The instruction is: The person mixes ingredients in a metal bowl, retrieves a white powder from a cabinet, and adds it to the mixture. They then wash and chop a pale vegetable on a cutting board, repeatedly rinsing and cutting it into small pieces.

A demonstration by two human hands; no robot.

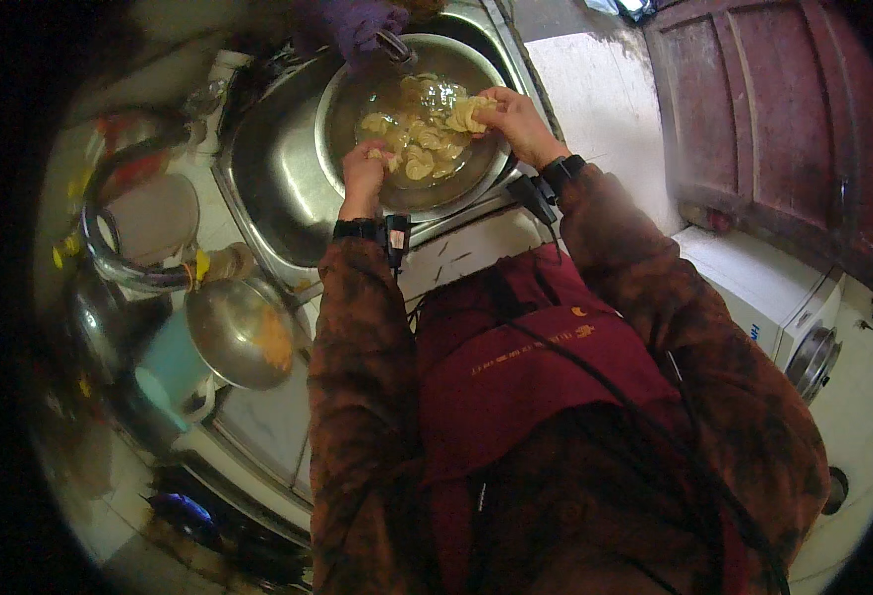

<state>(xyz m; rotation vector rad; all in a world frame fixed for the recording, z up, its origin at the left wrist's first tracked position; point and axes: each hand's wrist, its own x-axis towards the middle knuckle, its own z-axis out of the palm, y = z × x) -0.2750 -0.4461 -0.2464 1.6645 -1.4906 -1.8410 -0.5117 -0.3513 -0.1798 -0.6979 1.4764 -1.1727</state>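
Note:
A wide metal basin (pixel 325 137) stands in the stainless steel sink (pixel 273 171), holding cloudy water. Pale yellow, ridged food pieces (pixel 419 162) lie in the water; their exact kind is unclear. My right hand (pixel 522 126) grips a clump of the same pieces (pixel 468 114) at the basin's right side. At the near left rim, my left hand (pixel 363 178) pinches a smaller pale piece (pixel 383 157) between its fingertips. Above the far part of the basin is the metal faucet spout (pixel 395 46).
Left of the sink are a metal bowl (pixel 235 335) with orange residue, a teal pitcher (pixel 172 353) and a looped hose (pixel 98 238). A blue flame (pixel 189 509) burns at lower left. Purple cloth (pixel 355 22) hangs by the faucet. A maroon door (pixel 779 111) stands right, above a white appliance (pixel 764 286).

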